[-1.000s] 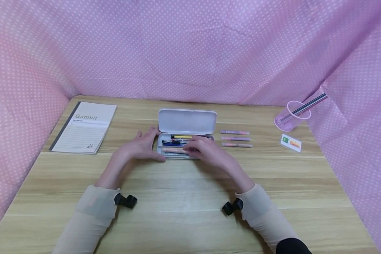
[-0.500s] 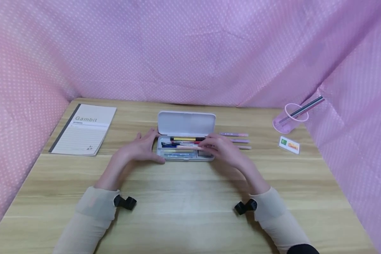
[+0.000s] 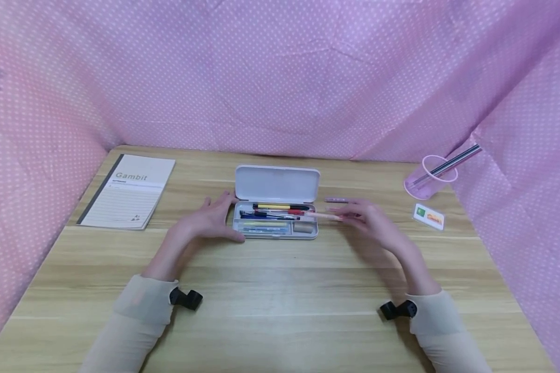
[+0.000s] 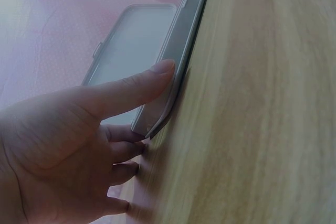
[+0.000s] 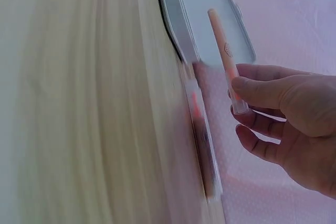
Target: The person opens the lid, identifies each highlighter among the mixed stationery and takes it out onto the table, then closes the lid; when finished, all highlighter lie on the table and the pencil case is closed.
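Note:
My right hand (image 3: 366,220) pinches a peach highlighter (image 5: 222,43) near its clear-capped end, between thumb and fingers. It is held above the table, just off the right end of the open pencil case (image 3: 275,237). At the case's left end, my left hand (image 3: 205,220) has its fingers spread. Its thumb lies against the front wall, and the other fingertips touch the corner and the tabletop. Inside the case lie a yellow-and-black pencil (image 3: 273,206), several pens (image 3: 270,216) and a grey-brown block (image 3: 303,227). Beneath the right hand, a capped pen (image 5: 205,145) lies on the table, blurred.
A purple pen (image 3: 336,200) is partly covered by the right hand. A notebook (image 3: 130,194) lies at the left. On the right stand a pink cup (image 3: 420,187) with dark striped sticks in it and a small white packet (image 3: 428,216). Pink dotted cloth (image 3: 280,77) surrounds the table.
The right hand has lifted the peach highlighter from the case's front compartment and carried it right, past the case's end. The left hand has stayed at the case.

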`<state>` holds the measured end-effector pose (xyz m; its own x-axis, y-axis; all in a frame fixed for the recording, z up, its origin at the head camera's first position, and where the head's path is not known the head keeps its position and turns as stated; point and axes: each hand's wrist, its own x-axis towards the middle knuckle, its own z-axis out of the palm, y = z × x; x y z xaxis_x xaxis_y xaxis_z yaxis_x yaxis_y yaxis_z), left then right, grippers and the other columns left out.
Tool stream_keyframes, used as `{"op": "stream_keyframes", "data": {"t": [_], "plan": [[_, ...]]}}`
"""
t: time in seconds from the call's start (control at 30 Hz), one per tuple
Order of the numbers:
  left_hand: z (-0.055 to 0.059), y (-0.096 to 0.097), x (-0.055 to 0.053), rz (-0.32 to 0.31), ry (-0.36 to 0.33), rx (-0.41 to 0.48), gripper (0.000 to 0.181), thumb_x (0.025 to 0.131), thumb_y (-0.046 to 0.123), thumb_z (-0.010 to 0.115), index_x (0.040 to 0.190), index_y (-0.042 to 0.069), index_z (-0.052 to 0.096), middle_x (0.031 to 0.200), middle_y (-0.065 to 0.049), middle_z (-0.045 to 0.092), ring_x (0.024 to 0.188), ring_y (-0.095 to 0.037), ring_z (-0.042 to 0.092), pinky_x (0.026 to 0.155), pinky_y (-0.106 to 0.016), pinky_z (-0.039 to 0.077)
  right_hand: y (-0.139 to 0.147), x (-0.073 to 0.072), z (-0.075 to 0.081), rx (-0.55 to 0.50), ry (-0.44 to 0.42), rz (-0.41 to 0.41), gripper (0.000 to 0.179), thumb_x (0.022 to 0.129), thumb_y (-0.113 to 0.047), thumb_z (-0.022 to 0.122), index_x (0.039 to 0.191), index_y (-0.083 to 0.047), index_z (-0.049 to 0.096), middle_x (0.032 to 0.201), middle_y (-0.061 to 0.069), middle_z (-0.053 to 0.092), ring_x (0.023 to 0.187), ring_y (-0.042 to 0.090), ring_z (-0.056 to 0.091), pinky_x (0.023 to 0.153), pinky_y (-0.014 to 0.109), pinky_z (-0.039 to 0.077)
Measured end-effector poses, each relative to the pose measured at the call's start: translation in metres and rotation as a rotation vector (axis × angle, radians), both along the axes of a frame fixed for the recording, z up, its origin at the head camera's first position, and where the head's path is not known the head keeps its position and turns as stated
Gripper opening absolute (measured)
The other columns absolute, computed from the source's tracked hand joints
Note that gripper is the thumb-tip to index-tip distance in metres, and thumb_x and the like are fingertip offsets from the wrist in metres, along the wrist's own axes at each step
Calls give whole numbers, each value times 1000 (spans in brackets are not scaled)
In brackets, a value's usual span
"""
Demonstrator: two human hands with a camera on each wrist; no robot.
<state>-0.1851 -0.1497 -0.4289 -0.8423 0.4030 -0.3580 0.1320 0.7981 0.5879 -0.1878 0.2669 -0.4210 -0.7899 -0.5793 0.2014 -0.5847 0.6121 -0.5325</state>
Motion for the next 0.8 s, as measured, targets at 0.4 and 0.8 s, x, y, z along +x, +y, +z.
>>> {"op": "stream_keyframes", "data": {"t": [0.4,0.8], "plan": [[-2,0,-1,-11,11,19,110,74,51,87,157,9,29,172,-25,1,161,-45,0,128,-67,-9,29,1,0,74,18,-69,21,90,1,73,108,-10,78,121,15,75,103,29,74,89,48,62],[-5,-2,-1,-16,21,35,110,74,51,87,157,9,29,173,-25,2,161,-43,1,128,-66,-10,45,-3,1,147,-25,-71,19,88,0,77,100,-14,80,96,-1,76,86,10,67,77,31,60]]}}
